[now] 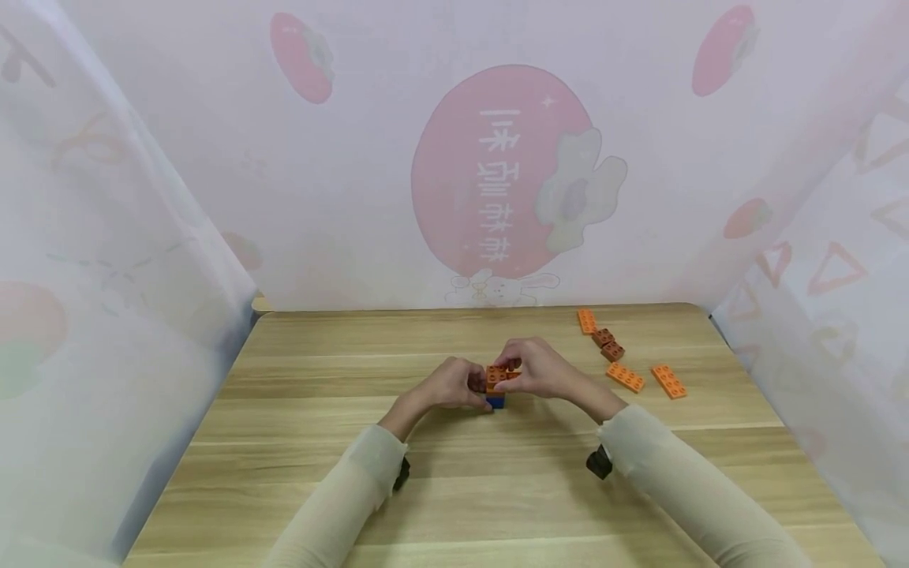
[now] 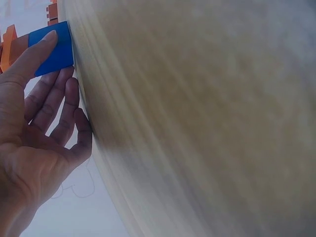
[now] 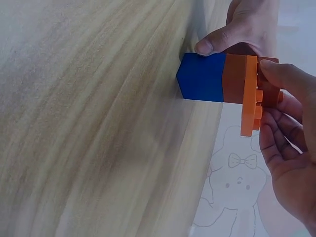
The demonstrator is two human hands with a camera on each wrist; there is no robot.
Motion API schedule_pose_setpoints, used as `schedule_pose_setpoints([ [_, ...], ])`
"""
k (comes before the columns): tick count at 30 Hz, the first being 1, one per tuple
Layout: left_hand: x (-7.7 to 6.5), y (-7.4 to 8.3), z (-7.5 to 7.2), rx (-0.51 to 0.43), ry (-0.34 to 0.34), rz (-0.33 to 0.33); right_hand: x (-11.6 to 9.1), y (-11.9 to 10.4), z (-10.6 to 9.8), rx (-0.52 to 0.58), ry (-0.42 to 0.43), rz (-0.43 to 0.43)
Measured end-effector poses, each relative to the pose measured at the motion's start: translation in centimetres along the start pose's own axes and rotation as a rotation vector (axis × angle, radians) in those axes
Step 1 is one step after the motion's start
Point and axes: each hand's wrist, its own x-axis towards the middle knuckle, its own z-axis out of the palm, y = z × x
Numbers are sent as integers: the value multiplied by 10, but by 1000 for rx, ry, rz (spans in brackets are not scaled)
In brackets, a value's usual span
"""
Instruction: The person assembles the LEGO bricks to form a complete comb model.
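A small toy-brick stack stands on the table in front of me: a blue block (image 3: pixel 202 76) at the bottom, a brown brick (image 3: pixel 234 81) above it, then a thin orange plate (image 3: pixel 249 111) jutting out to one side. On top of the plate sits another brown brick (image 3: pixel 270 98). My left hand (image 1: pixel 452 383) holds the blue block, its thumb against one face and fingertips at the opposite side. From the right, my right hand (image 1: pixel 540 368) pinches the top brown brick between thumb and fingers. The fingers partly cover that brick in the right wrist view.
Right of the hands lie loose pieces: an orange plate (image 1: pixel 586 321) at the back, two brown bricks (image 1: pixel 607 345) close together, and two more orange plates, one nearer (image 1: pixel 626 377) and one farther right (image 1: pixel 669 381). Patterned pale cloth (image 1: pixel 355 197) surrounds the wooden table (image 1: pixel 319 339).
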Motion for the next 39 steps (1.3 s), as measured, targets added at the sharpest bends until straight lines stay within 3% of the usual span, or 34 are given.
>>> schedule_pose_setpoints([
  [14,0,0,0,11,2,18,0,0,0,18,-2,32],
  [39,1,1,-1,9,-3,-13,-1,0,4,-19,7,36],
])
